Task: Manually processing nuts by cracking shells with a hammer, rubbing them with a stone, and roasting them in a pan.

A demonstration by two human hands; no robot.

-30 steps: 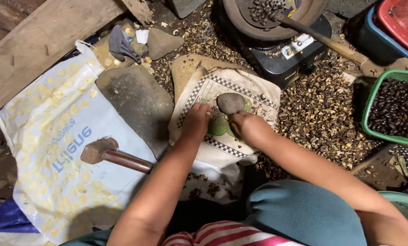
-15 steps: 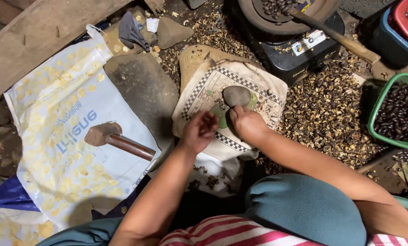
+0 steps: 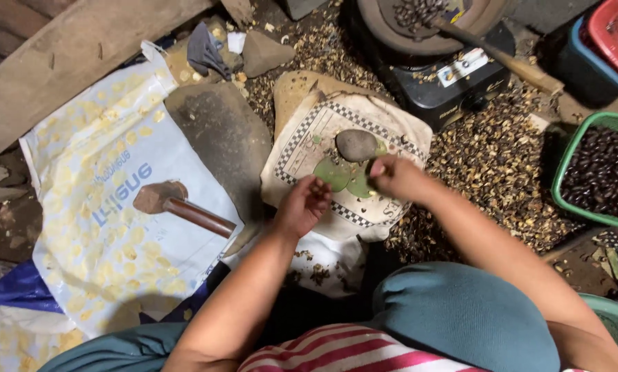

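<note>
My left hand [image 3: 303, 205] hovers cupped over the near edge of a checkered-border cloth sack [image 3: 309, 141], with small dark bits in its fingers. My right hand [image 3: 393, 177] rests on the sack, fingers pinched at the edge of the green leaves [image 3: 336, 176]. A smooth grey stone [image 3: 356, 145] lies on the sack just beyond the leaves, a little past my right fingertips.
A hammer-like stone with a wooden handle [image 3: 178, 205] lies on a white printed sack [image 3: 95, 220] to the left. A flat grey rock [image 3: 216, 134] sits between the sacks. A green basket of dark nuts [image 3: 598, 172], a black stove with a pan [image 3: 440, 62] and scattered shells [image 3: 488, 165] surround them.
My left hand has pulled back from the stone toward me. The right hand slid off the stone to the leaves.
</note>
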